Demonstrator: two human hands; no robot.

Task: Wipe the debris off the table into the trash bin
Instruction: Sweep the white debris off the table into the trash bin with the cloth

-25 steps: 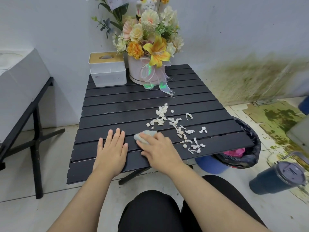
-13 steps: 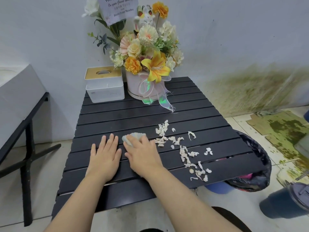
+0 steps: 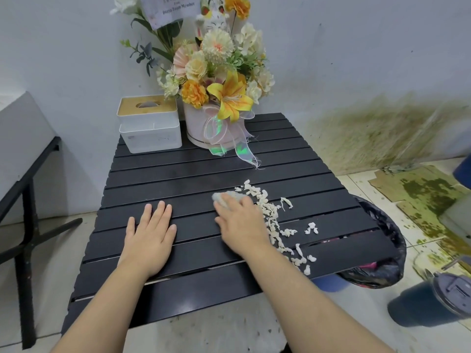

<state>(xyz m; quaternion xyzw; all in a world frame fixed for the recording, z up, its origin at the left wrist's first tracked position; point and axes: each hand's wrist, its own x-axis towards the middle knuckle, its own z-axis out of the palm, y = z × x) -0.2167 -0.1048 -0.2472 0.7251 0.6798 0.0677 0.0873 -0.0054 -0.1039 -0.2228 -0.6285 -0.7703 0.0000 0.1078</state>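
open: table (image 3: pixel 204 174) right edge above trash bin (image 3: pixel 390 225) | obstacles rear: tissue box (image 3: pixel 150 131), bouquet (image 3: pixel 219 85)

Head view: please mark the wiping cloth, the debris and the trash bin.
wiping cloth (image 3: pixel 227 195), head view, the pale wad's uncovered far edge.
debris (image 3: pixel 269 209), head view, middle of the white scrap line.
trash bin (image 3: pixel 390 233), head view, black liner at its rim beside the table.
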